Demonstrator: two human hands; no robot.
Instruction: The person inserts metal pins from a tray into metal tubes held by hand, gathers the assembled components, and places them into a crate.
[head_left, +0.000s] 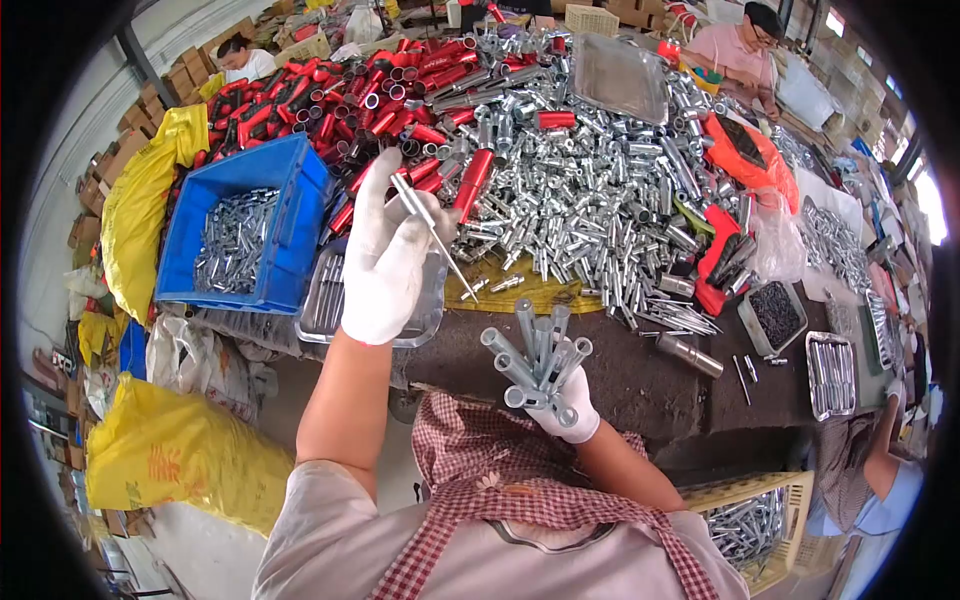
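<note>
My left hand, in a white glove, is raised over the left part of the table. Its fingers pinch a slim metal rod that is thicker at its upper end and slants down to the right. Close to my body, my right hand, also gloved, grips a bundle of metal tubes, their open ends fanned upward. A metal tray with several rods lies partly hidden beneath my left hand. Just behind the rod a red tube leans on the pile.
A blue bin of small metal parts stands left. Loose metal sockets and red tubes heap across the table. Further right are a box of dark pieces and a tray of rods. Other people work around the table.
</note>
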